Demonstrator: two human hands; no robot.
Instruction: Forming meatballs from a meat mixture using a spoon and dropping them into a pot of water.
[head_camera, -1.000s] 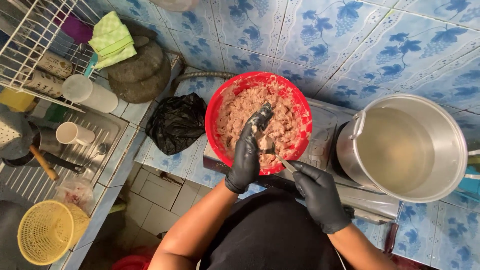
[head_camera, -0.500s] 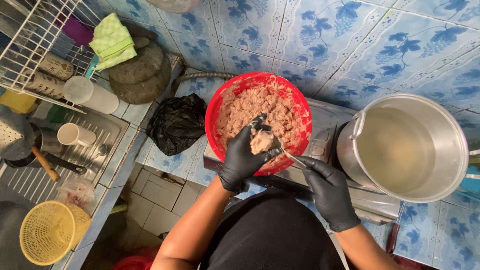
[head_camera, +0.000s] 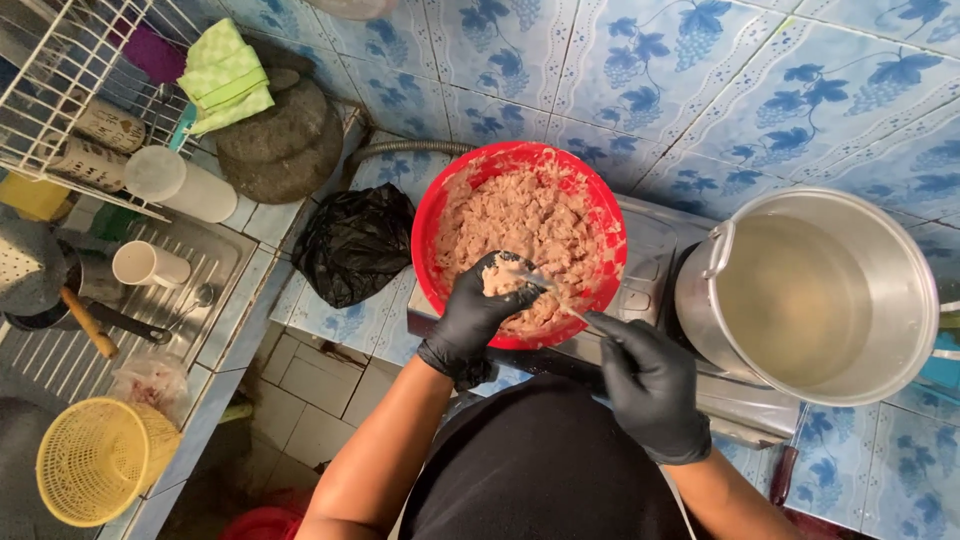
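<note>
Left hand (head_camera: 478, 310) in a black glove is fisted around a lump of pinkish meat paste (head_camera: 520, 225), over the near rim of the red bowl (head_camera: 600, 200). Right hand (head_camera: 650, 385) pinches a thin spoon (head_camera: 565, 305) against the lump. Risk: paste could slip off between bowl and steel pot (head_camera: 905, 260), or smear the stove (head_camera: 650, 270), if the squeeze is loose.

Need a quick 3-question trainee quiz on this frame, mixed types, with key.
1. True or false: the left hand holds a lump of mince over the red bowl.
2. What stands right of the bowl? A) steel pot B) yellow basket C) black bag
3. Fill in: the right hand holds a ____ toward the lump.

Key: 1 true; 2 A; 3 spoon (thin utensil, bowl end hidden in the mince).
</note>
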